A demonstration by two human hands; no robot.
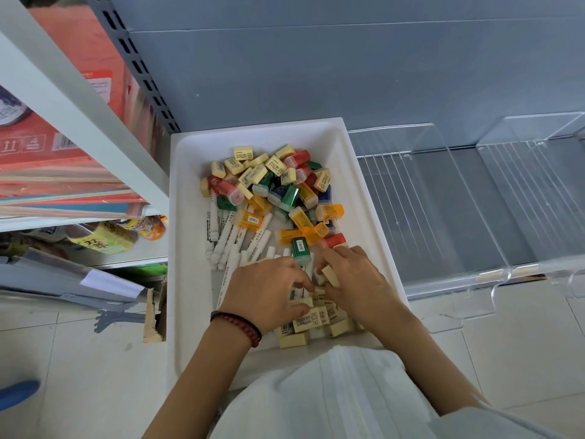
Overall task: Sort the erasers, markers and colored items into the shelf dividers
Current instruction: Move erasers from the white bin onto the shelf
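**Both hands in the eraser pile**

The erasers (311,323) lie heaped under my palms, near end of the tray (190,280). My right hand (357,280) pinches one eraser (330,275). My left hand (262,289) curls onto others; grip unclear. Markers (234,242) lie left, colored items (294,198) farther, dividers (443,201) right.

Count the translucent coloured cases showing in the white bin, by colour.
Orange cases: 7
Red cases: 5
Green cases: 6
Blue cases: 3
Total: 21, approximate, since the pile overlaps and some cases show only in part.
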